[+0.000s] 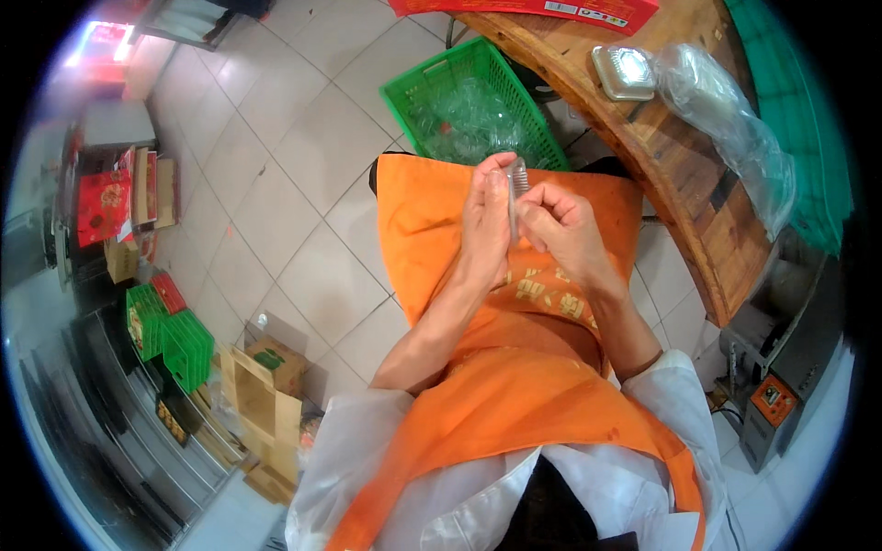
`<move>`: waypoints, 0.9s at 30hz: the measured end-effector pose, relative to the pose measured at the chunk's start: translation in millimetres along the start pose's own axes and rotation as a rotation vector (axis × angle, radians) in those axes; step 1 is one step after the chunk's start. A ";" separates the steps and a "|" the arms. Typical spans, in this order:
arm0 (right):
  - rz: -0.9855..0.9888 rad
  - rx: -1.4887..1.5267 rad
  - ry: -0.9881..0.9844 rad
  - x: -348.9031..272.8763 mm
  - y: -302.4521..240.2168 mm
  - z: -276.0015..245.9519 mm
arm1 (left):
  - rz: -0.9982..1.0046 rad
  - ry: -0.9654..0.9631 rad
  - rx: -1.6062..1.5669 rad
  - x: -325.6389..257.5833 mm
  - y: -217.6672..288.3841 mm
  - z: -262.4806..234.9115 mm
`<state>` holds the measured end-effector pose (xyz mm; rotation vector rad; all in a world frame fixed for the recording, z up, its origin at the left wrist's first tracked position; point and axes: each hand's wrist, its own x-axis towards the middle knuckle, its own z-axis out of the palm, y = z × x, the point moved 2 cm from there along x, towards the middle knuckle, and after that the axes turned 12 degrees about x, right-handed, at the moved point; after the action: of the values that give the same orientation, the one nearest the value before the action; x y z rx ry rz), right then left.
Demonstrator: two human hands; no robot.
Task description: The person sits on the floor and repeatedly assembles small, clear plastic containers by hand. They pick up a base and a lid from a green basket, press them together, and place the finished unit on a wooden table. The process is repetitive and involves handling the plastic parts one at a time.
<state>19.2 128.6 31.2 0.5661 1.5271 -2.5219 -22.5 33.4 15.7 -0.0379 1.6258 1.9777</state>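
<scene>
Item: 1 clear plastic piece [516, 188], thin and see-through, held upright between both hands above the lap; its exact shape is too small and glassy to tell.

Left hand [487, 220]: fingers closed around the left edge of the piece, fingertips at its top.

Right hand [562, 225]: fingers curled, pinching the right edge near the top. The 2 hands touch across the piece.

Below the hands: orange apron [514, 386] over the lap, white sleeves at the near edge.

Far side: 1 green plastic basket [432, 78] on the tiled floor, holding more clear plastic pieces, just beyond the hands.

Right: curved wooden table [680, 184] carrying 1 lidded foil tray [623, 72] and 1 clear plastic bag [726, 119].

Left: cardboard boxes [262, 386] and green crates [175, 335], well apart from the hands.
</scene>
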 end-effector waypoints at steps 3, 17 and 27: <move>0.003 -0.013 0.010 -0.8 0.0 1.9 | 0.021 0.021 0.038 -0.5 1.5 -4.2; -0.009 -0.097 0.012 -0.2 0.1 3.2 | 0.097 0.042 0.027 -3.4 -4.2 -6.2; 0.078 0.072 -0.057 7.4 5.9 0.9 | 0.003 0.006 -0.106 -2.6 -2.4 -8.9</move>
<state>14.0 125.6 23.8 0.5473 1.3720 -2.5202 -22.2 24.6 12.2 -0.0822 1.5240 2.0665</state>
